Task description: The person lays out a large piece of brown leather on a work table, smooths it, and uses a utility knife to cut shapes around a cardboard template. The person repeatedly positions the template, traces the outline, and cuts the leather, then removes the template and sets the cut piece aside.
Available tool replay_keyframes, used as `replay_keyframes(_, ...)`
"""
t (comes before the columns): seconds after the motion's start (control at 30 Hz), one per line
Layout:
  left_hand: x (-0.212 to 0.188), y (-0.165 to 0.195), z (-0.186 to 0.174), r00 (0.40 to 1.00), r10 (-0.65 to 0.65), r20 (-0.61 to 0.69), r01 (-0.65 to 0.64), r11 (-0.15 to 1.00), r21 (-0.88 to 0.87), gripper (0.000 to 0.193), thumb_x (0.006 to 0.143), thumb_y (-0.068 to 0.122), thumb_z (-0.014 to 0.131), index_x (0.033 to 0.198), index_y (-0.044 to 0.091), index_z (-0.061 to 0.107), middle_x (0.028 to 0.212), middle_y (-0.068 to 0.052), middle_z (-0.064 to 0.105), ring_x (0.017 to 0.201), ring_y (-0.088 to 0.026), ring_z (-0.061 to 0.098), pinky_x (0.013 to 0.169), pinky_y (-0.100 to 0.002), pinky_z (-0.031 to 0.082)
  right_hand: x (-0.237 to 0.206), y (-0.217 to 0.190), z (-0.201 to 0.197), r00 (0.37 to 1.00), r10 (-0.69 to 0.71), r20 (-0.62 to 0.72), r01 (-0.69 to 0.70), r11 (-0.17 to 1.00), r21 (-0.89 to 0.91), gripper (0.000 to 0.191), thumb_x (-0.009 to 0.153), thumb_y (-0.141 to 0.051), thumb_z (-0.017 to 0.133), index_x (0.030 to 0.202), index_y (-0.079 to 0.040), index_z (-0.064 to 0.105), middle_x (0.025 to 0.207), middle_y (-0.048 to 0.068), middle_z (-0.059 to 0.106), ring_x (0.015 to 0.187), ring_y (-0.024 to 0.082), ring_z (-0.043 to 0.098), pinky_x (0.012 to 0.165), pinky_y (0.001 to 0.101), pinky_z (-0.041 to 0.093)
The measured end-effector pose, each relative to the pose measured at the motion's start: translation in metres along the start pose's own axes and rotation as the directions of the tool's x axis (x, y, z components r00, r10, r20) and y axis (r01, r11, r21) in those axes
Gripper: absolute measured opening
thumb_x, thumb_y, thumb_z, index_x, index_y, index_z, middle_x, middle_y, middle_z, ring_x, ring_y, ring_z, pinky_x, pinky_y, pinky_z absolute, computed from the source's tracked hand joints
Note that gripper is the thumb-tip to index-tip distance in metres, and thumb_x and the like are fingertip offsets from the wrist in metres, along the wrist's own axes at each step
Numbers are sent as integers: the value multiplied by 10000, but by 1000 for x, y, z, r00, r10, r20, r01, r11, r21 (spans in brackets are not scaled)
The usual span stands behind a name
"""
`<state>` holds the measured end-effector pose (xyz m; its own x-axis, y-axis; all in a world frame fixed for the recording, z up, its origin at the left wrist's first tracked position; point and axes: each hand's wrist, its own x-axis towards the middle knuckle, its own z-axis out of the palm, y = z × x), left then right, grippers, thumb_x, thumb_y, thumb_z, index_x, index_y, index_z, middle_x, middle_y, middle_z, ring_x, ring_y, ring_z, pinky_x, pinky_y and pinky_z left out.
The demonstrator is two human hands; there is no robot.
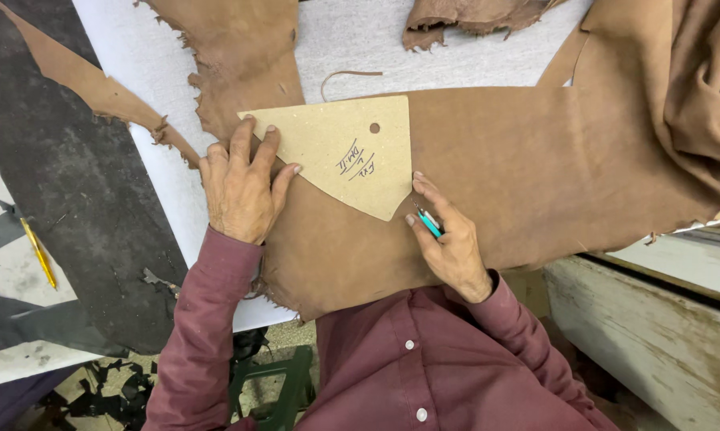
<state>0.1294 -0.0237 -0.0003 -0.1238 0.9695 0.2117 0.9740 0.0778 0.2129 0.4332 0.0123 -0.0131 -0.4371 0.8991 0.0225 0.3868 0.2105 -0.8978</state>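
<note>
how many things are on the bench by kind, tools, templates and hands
Cardboard template: 1, pressed flat by the left hand
Teal-handled tool: 1, held in the right hand at the template's edge
Yellow pen: 1, lying apart at the far left
Large brown leather hide: 1
Hands: 2
Total: 6

A yellow pen [38,253] lies on the dark sheet [72,191] at the left of the white desk [136,72]. Ragged brown leather scraps [464,17] rest at the far edge, and a worn white wooden bench [655,335] stands to the right.
</note>
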Motion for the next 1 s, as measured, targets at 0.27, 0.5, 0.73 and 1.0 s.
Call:
replay_keyframes(0.27,0,48,15,941,300,157,-305,952,4,885,776,675,746,1199,-93,630,1406,-278,469,1317,-460,430,1128,-579,352,-4,13,-14,943,315,-111,-294,941,170,407,951,43,666,1354,7,621,1313,100,722,759,110,503,707,224,469)
replay_keyframes(0.5,18,106,20,939,161,303,-207,970,127,1042,622,853,692,1104,-65,587,1306,-335,465,1183,-530,466,1020,-649,397,-15,40,-24,948,269,-173,-202,924,325,378,982,33,647,1355,1,592,1191,78,721,1000,77,680,799,208,544)
replay_keyframes(0.73,24,124,29,943,144,299,-218,949,227,902,706,695,708,1103,-106,587,1264,-404,499,1131,-571,528,936,-631,489,-20,48,-26,933,305,-192,-228,912,342,355,972,25,664,1324,2,619,1144,81,738,948,83,694,764,216,558)
replay_keyframes(1.0,23,85,5,946,190,263,-103,945,-310,653,783,366,705,1248,-91,662,1306,-368,623,1152,-509,637,936,-479,544,-24,30,-36,983,4,-184,-8,1000,-18,373,951,49,681,1320,11,634,1229,140,727,1011,195,759,848,297,609)
